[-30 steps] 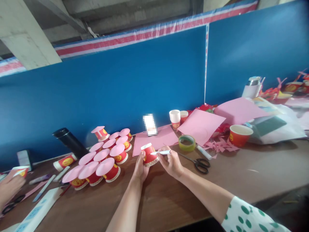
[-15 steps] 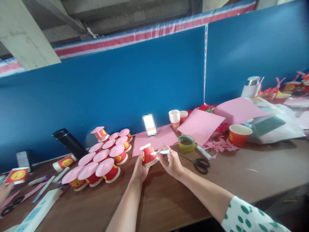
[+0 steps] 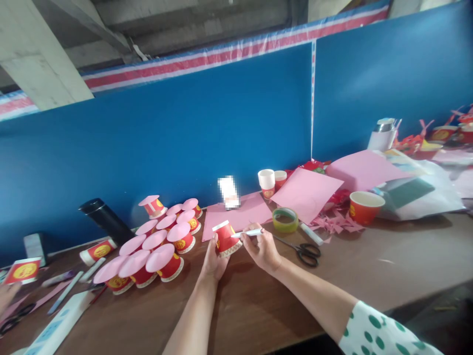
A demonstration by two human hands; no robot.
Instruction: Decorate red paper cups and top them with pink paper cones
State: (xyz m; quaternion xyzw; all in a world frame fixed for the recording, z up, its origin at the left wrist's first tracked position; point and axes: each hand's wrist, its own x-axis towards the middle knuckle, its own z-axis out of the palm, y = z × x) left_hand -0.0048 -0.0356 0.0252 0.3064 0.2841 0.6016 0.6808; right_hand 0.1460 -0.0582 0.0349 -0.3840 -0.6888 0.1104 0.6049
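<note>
Upside down over the table, a red paper cup [image 3: 226,238] with a zigzag pattern along its lower rim sits in my left hand [image 3: 215,261], whose fingers wrap round its left side and underneath. My right hand [image 3: 264,249] pinches a white pen [image 3: 248,233], its tip at the cup's right side. Whether the tip touches the cup is hard to tell. Left of my hands stand several red cups topped with pink paper discs [image 3: 160,257]. Black scissors [image 3: 307,254] and a roll of tape [image 3: 285,220] lie right of my right hand.
Pink paper sheets [image 3: 306,190], stacked white-based cups [image 3: 266,183] and an upright red cup [image 3: 366,207] stand toward the back right. A black bottle [image 3: 107,222] leans at the left. At the far left edge, another person's hand [image 3: 8,298] holds a cup. A blue partition [image 3: 207,133] rises behind.
The cup in my left hand has tilted and turned slightly to the left. My right hand keeps the pen at its side, nearly unmoved.
</note>
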